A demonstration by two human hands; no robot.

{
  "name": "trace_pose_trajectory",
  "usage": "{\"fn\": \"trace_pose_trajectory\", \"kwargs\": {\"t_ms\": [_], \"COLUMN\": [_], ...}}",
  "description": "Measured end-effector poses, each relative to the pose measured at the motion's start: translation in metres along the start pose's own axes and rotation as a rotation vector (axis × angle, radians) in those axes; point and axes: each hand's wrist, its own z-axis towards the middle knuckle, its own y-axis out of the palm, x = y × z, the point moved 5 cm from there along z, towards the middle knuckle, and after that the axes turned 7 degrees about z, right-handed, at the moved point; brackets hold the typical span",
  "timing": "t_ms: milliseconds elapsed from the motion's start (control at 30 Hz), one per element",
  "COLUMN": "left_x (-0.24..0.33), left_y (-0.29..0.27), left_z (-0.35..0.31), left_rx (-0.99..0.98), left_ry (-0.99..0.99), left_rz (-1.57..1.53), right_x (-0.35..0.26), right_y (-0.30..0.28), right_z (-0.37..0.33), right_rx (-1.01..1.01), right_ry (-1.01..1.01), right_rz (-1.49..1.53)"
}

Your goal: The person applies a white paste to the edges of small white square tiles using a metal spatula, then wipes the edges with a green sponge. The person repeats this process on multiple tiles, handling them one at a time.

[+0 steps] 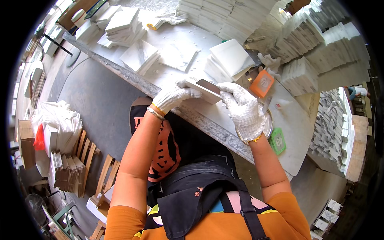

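Both of my hands wear white knitted gloves and hold one square stone tile (205, 93) tilted above the table's front edge. My left hand (175, 96) grips its left end with the fingers closed on it. At the opposite end, my right hand (243, 107) pinches the tile's edge. A brownish, shaded face shows behind the pale edge. Partly hidden beneath my right hand is a round metal-rimmed dish or tin (269, 130). Beside it lie an orange block (262, 83) and a green block (277, 141), each with a pale label.
The stone-topped table (294, 156) carries stacks of white marble tiles (230, 58), a shorter stack (139, 56) and a flat tile (178, 55). Taller tile stacks (224, 18) rise at the back. White gloves (170, 19) lie farther off. Wooden pallets (106, 174) stand at lower left.
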Motion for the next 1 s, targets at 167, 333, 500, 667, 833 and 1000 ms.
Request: {"fn": "trace_pose_trajectory", "kwargs": {"t_ms": [167, 333, 500, 667, 833, 1000], "left_x": [-0.003, 0.005, 0.001, 0.001, -0.005, -0.002], "left_y": [0.001, 0.002, 0.004, 0.004, 0.003, 0.002], "left_z": [0.002, 0.0, 0.0, -0.001, 0.002, -0.001], "left_rx": [-0.025, -0.019, 0.019, -0.004, 0.007, 0.008], "left_ry": [0.013, 0.066, 0.007, 0.072, 0.041, 0.026], "left_rz": [-0.035, -0.01, 0.004, -0.057, -0.024, 0.003], "right_x": [-0.002, 0.001, 0.007, -0.008, -0.001, -0.002], "right_y": [0.002, -0.005, -0.016, -0.007, -0.002, -0.009], "right_z": [-0.002, -0.004, -0.012, -0.009, -0.009, -0.013], "right_rx": [0.04, 0.021, 0.046, 0.033, 0.048, 0.039], "right_ry": [-0.1, -0.022, 0.082, -0.051, -0.025, 0.042], "right_rz": [-0.08, -0.05, -0.01, -0.122, -0.082, -0.064]}}
